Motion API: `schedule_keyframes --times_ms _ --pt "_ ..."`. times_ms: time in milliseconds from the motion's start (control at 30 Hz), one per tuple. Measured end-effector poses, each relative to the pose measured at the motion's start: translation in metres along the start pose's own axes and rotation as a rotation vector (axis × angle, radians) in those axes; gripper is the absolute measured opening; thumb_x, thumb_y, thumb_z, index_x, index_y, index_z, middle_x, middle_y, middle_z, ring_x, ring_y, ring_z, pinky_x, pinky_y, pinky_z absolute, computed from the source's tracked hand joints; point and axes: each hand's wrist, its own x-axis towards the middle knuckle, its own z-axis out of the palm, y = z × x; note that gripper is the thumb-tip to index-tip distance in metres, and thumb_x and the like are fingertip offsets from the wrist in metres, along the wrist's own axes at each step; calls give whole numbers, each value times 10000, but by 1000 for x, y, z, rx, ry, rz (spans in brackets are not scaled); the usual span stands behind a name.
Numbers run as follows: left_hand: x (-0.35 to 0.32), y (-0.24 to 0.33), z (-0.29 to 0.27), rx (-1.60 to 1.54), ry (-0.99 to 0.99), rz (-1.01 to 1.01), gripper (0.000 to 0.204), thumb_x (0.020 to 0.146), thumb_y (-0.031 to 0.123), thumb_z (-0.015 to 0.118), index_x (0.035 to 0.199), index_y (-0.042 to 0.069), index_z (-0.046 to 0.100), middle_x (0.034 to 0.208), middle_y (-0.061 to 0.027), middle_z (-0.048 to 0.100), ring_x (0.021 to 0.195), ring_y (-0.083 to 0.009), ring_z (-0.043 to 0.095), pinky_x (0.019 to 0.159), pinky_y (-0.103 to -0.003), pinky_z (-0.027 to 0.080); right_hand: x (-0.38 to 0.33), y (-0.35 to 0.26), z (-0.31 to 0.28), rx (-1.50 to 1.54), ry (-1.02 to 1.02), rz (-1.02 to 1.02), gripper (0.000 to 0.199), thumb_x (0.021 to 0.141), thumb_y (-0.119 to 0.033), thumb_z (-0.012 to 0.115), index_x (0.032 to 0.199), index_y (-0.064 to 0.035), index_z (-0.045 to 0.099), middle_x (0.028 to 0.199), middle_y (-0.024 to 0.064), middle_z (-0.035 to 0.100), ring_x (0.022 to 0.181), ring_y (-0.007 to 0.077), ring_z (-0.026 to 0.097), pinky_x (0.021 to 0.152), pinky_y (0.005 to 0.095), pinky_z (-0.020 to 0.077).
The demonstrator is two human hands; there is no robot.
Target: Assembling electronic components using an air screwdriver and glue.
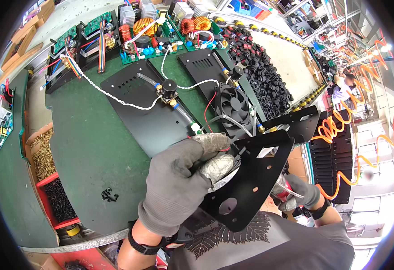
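Note:
My left hand (174,180), in a grey glove with worn pale fingertips, is closed in a pinch on thin wires beside a black fan (234,107). A red wire (207,108) runs from near the fan down to these fingers. The fan sits on a bent black metal panel (237,189), whose near flange with round holes stands tilted up right of my left hand. Beyond that flange, my gloved right hand (302,193) is closed round a red-handled tool (285,191), its working end mostly hidden. A second black panel (136,101) carries a small black valve (169,88) with clear tubing.
Green circuit boards (149,51) with copper coils line the bench's far edge. Black and red small parts (262,72) are heaped at back right. Brass fittings (44,155) and black screws (60,200) fill bins at left. Black clips (109,195) lie on the green mat (89,157). Orange coiled hoses (341,123) hang right.

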Motion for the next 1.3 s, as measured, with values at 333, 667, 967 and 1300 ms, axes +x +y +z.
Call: schedule_keyframes --times_ms 333,667,967,1300 --pt "-1 17 -17 376 -194 139 391 830 -12 717 1209 -65 633 1152 -126 676 1077 -181 622 998 -321 467 -5 -11 5 208 -11 132 566 730 -214 851 1186 -1 592 864 21 603 752 113 551 695 297 478" --pt "-30 -48 12 495 263 588 317 701 -35 818 999 14 721 966 -114 694 866 -230 662 745 -309 518 -11 -18 6 362 -43 214 331 762 -111 796 1013 -9 606 803 4 586 715 85 543 614 272 471" --pt "-38 -52 16 393 307 489 391 815 89 800 1165 -11 658 1041 -66 696 934 -141 656 851 -291 517 -13 -27 21 311 21 129 285 749 -169 713 956 -18 589 786 19 585 681 111 553 612 274 461" --pt "-133 -77 -75 838 1151 292 412 867 25 721 1257 -7 592 1021 -65 680 885 -134 635 798 -265 526 9 29 19 193 -200 32 338 757 -161 745 1003 -4 576 772 6 560 656 81 512 567 257 427"
